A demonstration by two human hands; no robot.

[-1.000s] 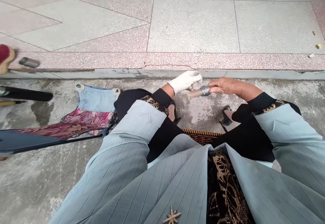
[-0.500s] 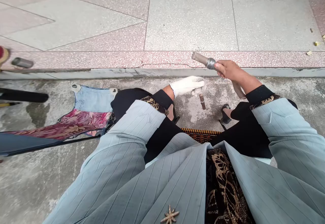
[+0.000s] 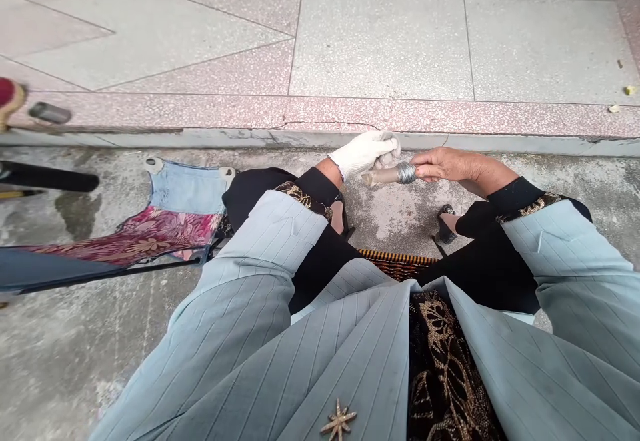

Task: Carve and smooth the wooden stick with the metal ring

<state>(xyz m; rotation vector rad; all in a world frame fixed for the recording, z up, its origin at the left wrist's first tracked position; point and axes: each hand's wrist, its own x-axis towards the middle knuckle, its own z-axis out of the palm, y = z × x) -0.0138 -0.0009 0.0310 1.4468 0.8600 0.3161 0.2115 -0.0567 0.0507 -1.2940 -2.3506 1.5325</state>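
Note:
My left hand point(image 3: 373, 151), in a white knitted glove, is closed with its fingers curled; the short brown stick seen under it earlier is now out of sight. Just right of it, my bare right hand point(image 3: 440, 164) grips one end of a pale stick wound with wire point(image 3: 383, 176). Coils of silvery wire point(image 3: 406, 173) sit on that stick close to my fingers. Its bare end points left and lies below the glove, over the concrete floor. The two hands are close together, in front of my knees.
A raised tiled step point(image 3: 340, 111) runs across in front of me. To the left are a folding chair with denim and floral cloth point(image 3: 165, 221), a black tube point(image 3: 50, 177) and a grey cylinder point(image 3: 50, 113). A woven seat edge point(image 3: 395, 264) shows beneath me.
My right hand has come down and left, swinging the wire-wound stick below the glove. My left hand has risen slightly, and the brown stick beneath it has gone from view.

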